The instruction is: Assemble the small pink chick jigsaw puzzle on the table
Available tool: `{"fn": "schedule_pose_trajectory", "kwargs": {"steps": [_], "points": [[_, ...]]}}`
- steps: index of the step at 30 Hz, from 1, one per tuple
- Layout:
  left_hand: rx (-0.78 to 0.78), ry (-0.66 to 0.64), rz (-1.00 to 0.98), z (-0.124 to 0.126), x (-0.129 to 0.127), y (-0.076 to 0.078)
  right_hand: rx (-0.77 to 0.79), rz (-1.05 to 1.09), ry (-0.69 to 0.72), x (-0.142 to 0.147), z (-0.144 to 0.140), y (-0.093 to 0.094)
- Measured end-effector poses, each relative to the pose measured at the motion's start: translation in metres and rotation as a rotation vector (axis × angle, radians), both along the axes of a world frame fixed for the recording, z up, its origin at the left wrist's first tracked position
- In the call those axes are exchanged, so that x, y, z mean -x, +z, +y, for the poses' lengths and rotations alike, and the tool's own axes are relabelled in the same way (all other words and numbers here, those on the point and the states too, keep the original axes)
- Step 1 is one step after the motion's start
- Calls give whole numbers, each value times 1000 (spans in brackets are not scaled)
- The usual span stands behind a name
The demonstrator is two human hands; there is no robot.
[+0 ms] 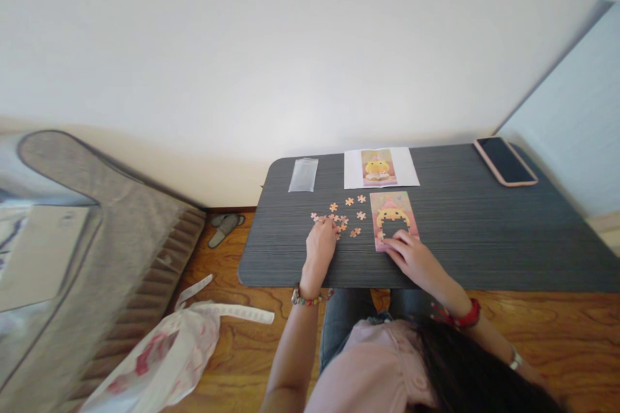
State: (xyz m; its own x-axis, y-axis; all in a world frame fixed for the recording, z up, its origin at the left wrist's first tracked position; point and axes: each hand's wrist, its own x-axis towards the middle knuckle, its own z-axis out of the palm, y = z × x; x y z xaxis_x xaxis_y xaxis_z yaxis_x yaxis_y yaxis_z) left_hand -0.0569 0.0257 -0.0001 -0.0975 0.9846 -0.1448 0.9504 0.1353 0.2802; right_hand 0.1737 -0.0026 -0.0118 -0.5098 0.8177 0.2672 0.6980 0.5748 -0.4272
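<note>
Left hand is down on the loose puzzle pieces scattered mid-counter, fingers curled over them; I cannot tell whether its grip holds one. Right hand lies flat, grip empty, on the half-built puzzle just beside the pieces.

Pink top, blue jeans, beaded bracelet, red wristband, long dark hair.
</note>
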Motion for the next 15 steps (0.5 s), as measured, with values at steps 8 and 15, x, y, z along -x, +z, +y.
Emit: {"fn": "schedule_pose_trajectory", "kwargs": {"steps": [8, 15], "points": [[-64, -45, -67, -12, -5, 14, 5, 23, 0, 15, 10, 10], [-108, -285, -110, -26, -39, 27, -32, 117, -55, 16, 14, 8]]}}
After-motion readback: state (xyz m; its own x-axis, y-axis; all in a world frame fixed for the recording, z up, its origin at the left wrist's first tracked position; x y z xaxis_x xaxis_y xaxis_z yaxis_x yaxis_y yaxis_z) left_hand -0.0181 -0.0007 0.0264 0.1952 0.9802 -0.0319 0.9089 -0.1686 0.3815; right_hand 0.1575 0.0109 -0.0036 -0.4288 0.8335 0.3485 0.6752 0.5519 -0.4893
